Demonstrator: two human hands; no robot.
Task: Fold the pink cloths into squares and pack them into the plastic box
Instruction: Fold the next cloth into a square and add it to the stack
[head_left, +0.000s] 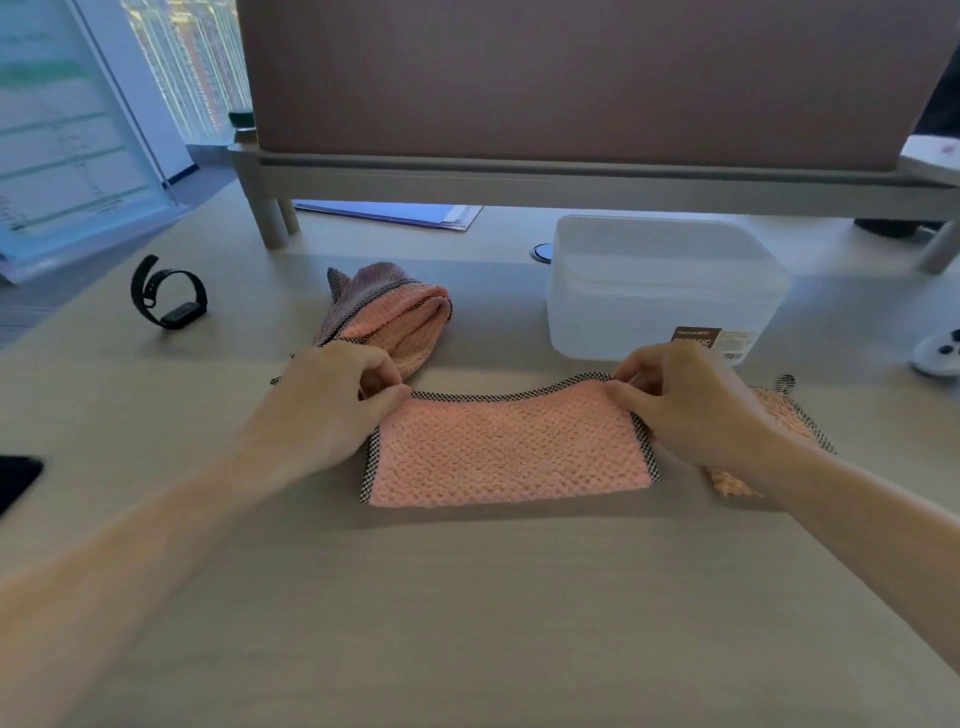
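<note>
A pink cloth (506, 449) with checked black-and-white trim lies folded in half as a wide rectangle in the middle of the desk. My left hand (332, 400) pinches its far left corner. My right hand (685, 402) pinches its far right corner. A second pink cloth (400, 319) lies crumpled behind my left hand. A third pink cloth (779, 415) lies flat under my right wrist, mostly hidden. The translucent plastic box (660, 291) stands behind my right hand, lidless, and I cannot see anything inside it.
A black smartwatch (169, 299) sits at the far left. A dark phone (15, 480) lies at the left edge. A raised monitor shelf (571, 176) spans the back, with papers (395, 213) under it. A white device (940, 353) rests at the right edge.
</note>
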